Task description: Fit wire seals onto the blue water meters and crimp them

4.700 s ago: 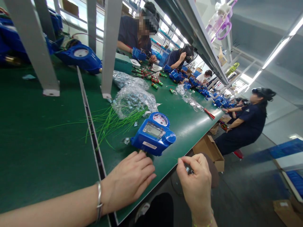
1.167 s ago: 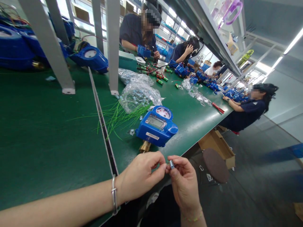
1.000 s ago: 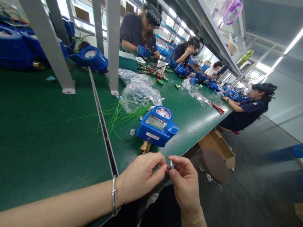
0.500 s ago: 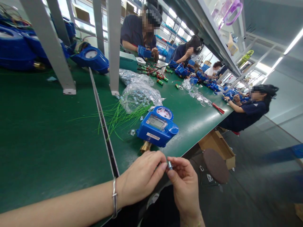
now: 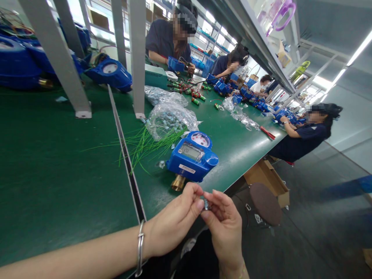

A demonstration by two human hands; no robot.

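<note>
At 10 o'clock from the small silvery-blue piece (image 5: 206,204) between the hands, several blue meters (image 5: 17,62) are sitting in a cluster at the far left, behind a slanting grey post (image 5: 54,54). Also toward 10, a dark slot (image 5: 124,149) is running through the green tabletop (image 5: 58,166), and thin green strands (image 5: 159,142) are fanning out, some crossing that slot. A clear bag (image 5: 168,116) of tiny bluish pieces is lying at 11, touching the strands.

The left hand (image 5: 174,223) is reaching in from 8 o'clock, a silver bangle (image 5: 140,248) circling its wrist. Its thumb and forefinger are bending toward each other right beside the silvery-blue piece; whether they are gripping anything, I cannot tell. At 11, a blue meter with a display (image 5: 190,157) is resting on the table, its brass end (image 5: 178,183) pointing toward the left hand.

The right hand (image 5: 225,223), at 4 o'clock, is pinching the silvery-blue piece between thumb and fingertips, above the table's near edge. Farther right, a round brown stool (image 5: 266,203) is standing at 3, with an open carton (image 5: 267,180) just beyond it. At 2, a co-worker in dark clothing (image 5: 310,133) is sitting at the bench, hands near other blue units.
</note>
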